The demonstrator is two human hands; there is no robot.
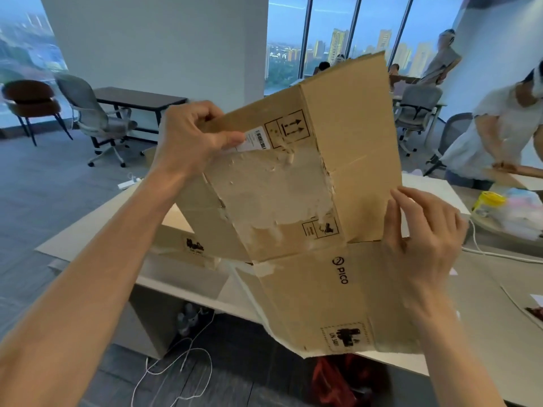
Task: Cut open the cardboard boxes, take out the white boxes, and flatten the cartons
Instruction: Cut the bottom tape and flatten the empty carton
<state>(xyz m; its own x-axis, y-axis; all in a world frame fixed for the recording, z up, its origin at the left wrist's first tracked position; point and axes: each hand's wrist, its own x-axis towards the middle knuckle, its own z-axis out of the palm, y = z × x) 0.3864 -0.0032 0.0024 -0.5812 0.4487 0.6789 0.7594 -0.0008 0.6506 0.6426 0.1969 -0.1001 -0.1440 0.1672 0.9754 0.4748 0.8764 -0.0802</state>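
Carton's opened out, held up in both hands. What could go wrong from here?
1. The left hand pinches the carton at its upper corner, thumb on the barcode label beside the torn patch; that weakened face may tear further or slip from the grip.
2. The right hand holds only the side edge, so the tall upper panel could flop over.
3. Swinging the carton down could knock the yellow-lidded jar nearby on the right.

The left hand pinches the opened carton's upper edge; the right hand grips its right edge, above the surface.
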